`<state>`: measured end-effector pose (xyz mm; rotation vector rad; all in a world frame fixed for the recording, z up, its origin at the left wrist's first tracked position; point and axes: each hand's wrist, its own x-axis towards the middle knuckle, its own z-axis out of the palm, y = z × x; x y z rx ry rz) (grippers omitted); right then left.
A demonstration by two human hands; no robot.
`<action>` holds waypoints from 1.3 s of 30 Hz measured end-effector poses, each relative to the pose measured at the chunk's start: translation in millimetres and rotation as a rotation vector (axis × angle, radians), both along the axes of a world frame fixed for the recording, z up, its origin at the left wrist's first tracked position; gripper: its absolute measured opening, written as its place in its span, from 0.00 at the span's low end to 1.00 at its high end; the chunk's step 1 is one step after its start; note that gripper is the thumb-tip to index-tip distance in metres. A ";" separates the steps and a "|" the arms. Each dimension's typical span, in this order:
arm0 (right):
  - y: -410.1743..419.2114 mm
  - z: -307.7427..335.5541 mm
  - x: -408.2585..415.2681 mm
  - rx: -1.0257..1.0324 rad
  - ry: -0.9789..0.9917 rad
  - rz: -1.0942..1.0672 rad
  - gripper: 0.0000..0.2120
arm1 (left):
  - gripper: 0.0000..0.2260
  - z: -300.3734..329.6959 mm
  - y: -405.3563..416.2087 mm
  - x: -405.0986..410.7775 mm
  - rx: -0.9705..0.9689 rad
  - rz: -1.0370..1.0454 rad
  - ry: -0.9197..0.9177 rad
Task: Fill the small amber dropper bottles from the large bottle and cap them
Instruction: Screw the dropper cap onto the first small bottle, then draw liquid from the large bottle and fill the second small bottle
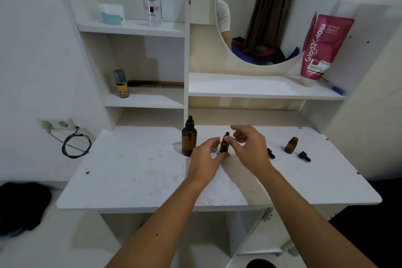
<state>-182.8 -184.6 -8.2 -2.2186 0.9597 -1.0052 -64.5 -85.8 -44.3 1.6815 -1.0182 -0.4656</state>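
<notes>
Left hand (pixel 205 154), fingers curled, holding base of small capped amber bottle (pixel 224 144) upright on white desk (pixel 130 169) | right hand (pixel 250 146) loosely curled just right of its dropper cap, contact unclear | large amber bottle (pixel 189 137) just left of grip | uncapped small bottle (pixel 291 145) and two loose dropper caps (pixel 270 153) (pixel 304 156) well right.

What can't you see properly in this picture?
Head view only:
- Liquid level in the small bottle: dark glass, and the left hand covers its base.
- Whether the right hand touches its cap: too small.
- Small print on the pink tube: blurred.
- Mirror top: cut off by the edge.
</notes>
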 end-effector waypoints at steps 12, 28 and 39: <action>46.9 46.3 50.5 -0.031 -0.095 0.167 0.15 | 0.15 8.8 79.1 36.0 -0.122 0.292 0.061; 42.2 52.3 85.8 0.161 -0.095 0.166 0.03 | 0.23 5.6 54.5 69.7 -0.050 0.154 0.112; 47.8 58.9 86.8 0.167 -0.066 0.157 0.05 | 0.23 4.2 52.0 69.0 -0.040 0.180 0.095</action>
